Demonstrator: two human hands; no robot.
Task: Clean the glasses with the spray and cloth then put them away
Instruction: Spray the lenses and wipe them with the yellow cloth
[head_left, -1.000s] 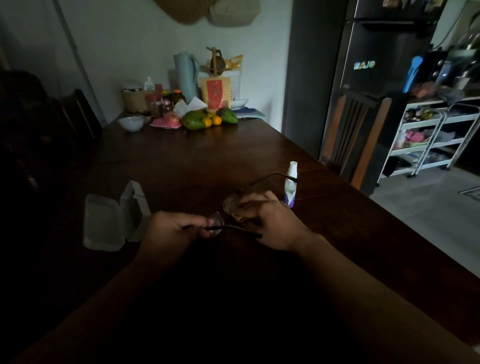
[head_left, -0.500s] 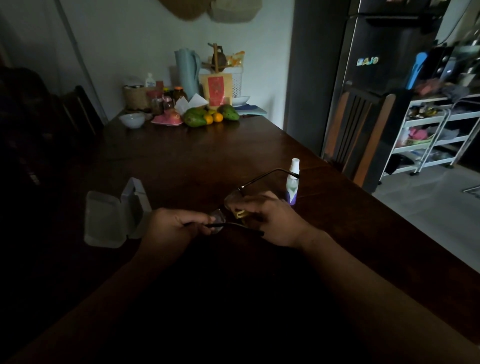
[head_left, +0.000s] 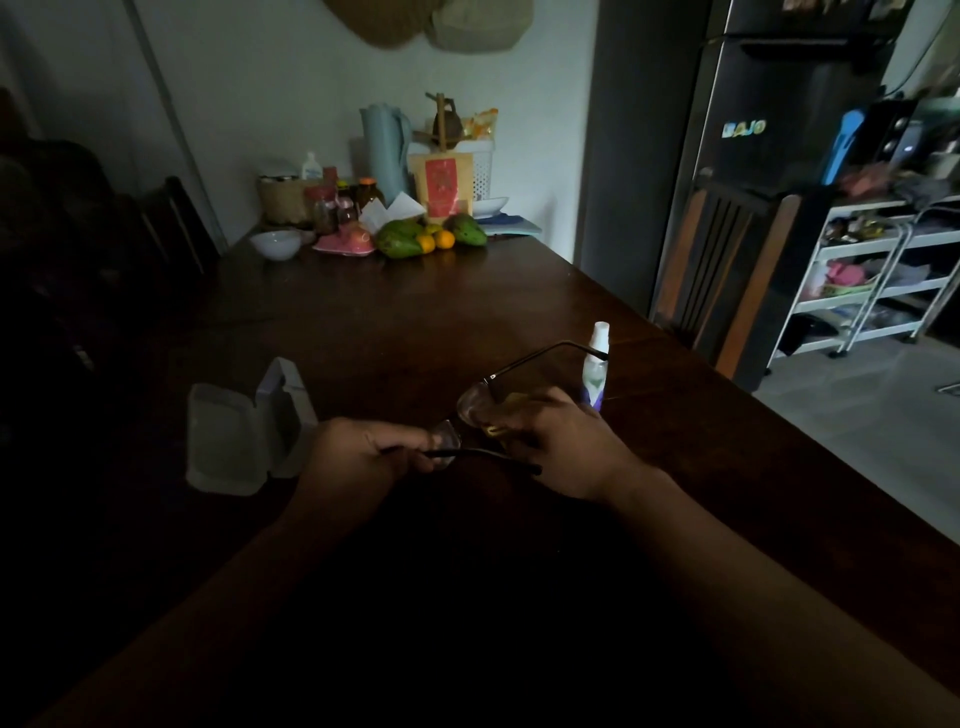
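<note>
Both hands hold glasses (head_left: 480, 410) above table (head_left: 415, 322) near right edge: left hand (head_left: 363, 449) pinching temple arm, right hand (head_left: 566, 447) pressing yellowish cloth (head_left: 511, 402) onto lens. Spray bottle (head_left: 596, 366) just behind; open case (head_left: 244, 434) at left.

Left forearm (head_left: 218, 587), right forearm (head_left: 753, 582) bare, sleeveless; no jewellery visible.

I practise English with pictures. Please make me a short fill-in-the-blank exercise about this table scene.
1. Both hands hold the ___ above the table.
2. The open case lies beside the ___ hand.
3. The spray bottle stands ___ behind the right hand.
4. The fruit lies at the ___ end of the table.

Missing words: glasses; left; upright; far
</note>
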